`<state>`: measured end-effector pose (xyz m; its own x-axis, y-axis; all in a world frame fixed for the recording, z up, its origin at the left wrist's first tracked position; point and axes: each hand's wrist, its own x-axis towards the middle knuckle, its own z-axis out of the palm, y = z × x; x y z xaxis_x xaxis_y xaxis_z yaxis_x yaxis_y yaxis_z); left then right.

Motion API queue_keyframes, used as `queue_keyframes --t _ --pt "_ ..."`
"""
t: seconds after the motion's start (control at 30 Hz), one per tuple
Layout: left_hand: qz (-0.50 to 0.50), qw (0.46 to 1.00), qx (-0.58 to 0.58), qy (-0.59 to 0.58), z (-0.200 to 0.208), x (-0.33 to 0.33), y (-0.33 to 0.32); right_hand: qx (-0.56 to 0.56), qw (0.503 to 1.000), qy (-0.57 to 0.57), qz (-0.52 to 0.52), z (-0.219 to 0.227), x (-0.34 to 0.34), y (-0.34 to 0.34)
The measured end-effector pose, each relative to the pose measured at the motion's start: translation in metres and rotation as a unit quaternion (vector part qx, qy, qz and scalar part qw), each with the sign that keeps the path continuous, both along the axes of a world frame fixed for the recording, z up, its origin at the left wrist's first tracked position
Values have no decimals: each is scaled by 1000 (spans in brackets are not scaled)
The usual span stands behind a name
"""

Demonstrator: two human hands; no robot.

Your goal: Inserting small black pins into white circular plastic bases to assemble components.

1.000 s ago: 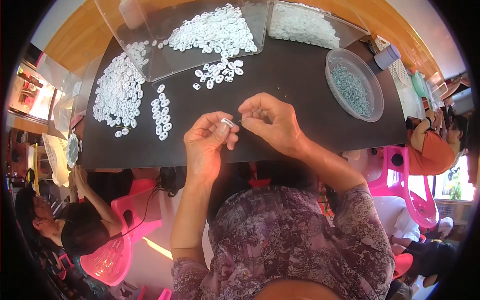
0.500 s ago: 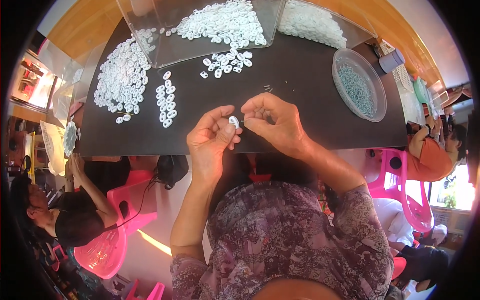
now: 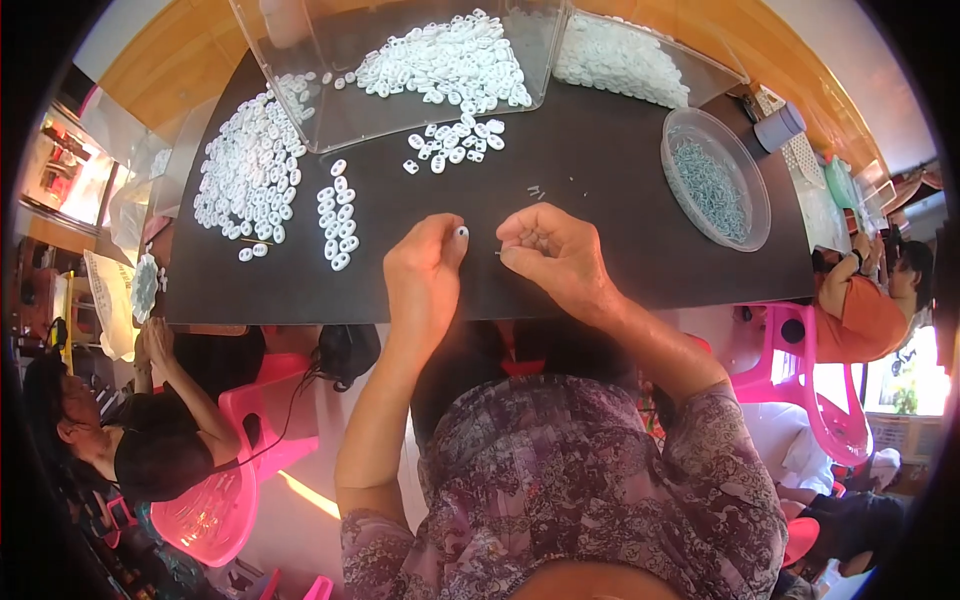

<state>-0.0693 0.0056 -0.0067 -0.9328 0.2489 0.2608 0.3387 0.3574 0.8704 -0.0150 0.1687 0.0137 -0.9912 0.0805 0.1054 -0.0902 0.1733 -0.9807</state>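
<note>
My left hand (image 3: 422,280) is above the table's near edge, fingers closed on a small white oval plastic piece (image 3: 461,232). Only the end of that piece shows past my fingers. Just to its right, my right hand (image 3: 558,258) pinches a tiny thin metal pin (image 3: 498,252) between thumb and forefinger; its exact kind is too small to tell. The pin and the white piece are apart. Beyond my hands lie a few short loose pins (image 3: 537,191) on the dark table (image 3: 400,200). A round clear bowl (image 3: 767,215) of small bluish metal pins (image 3: 708,190) stands to the right.
A double column of white pieces (image 3: 337,220) lies left of my hands, beside a larger heap (image 3: 245,170). Clear bins (image 3: 320,140) of white pieces stand at the back. A grey cup (image 3: 780,126) is behind the bowl. People sit on both sides (image 3: 170,440), (image 3: 870,310).
My left hand has turned, so the white piece shows end-on instead of its broad face. My right hand has drawn slightly right with the pin, widening the gap.
</note>
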Motion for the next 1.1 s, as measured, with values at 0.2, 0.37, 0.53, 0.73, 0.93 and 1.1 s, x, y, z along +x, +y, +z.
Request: queue_keyframes --t 0.2,0.37,0.53,0.73,0.93,1.1 --pt "-31 949 -293 114 12 -33 -1 3 1000 -19 -15 1 2 8" --pt "50 944 -281 164 11 -55 -7 -4 999 -27 -27 -3 2 20" --pt "89 927 -293 217 4 -88 1 -1 999 -18 -35 3 2 20" --pt "76 918 -337 197 2 -95 5 -13 999 -16 -39 0 3 24" --pt "47 853 -404 326 -2 -84 6 -38 998 1 -40 -2 3 23" --pt "27 943 -263 201 3 -78 -1 -49 998 4 -32 -5 3 17"
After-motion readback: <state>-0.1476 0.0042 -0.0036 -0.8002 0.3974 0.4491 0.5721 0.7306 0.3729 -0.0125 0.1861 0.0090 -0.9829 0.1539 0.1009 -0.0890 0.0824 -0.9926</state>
